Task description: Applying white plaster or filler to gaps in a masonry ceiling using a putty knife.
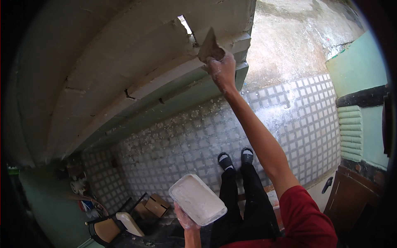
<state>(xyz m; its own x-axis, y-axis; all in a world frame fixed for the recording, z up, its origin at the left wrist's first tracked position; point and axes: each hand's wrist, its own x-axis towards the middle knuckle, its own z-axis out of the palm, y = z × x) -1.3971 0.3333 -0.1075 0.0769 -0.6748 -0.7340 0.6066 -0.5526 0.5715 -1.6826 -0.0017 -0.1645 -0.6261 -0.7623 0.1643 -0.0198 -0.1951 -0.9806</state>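
Note:
My right hand (222, 68), dusted white, is raised at arm's length and wrapped round a putty knife (209, 44). Its pale, pointed blade is up against the plastered wall (136, 49), just beside a narrow bright slot (185, 25). The handle is hidden in my fist. Low in front of me, my left hand (185, 217) grips a shallow rectangular tray (214, 219) from its left side. Smooth whitish putty (198, 198) fills the tray. White smears cover the fingers of that hand, which are partly under the tray.
A stepped ledge (165, 80) runs along the wall. Below lies a tiled floor (186, 140) spattered with white. Cardboard boxes (157, 205) and a chair (106, 230) stand at the lower left. A brown wooden cabinet (347, 198) is at the right, and rough concrete ground (297, 37) lies beyond the tiles.

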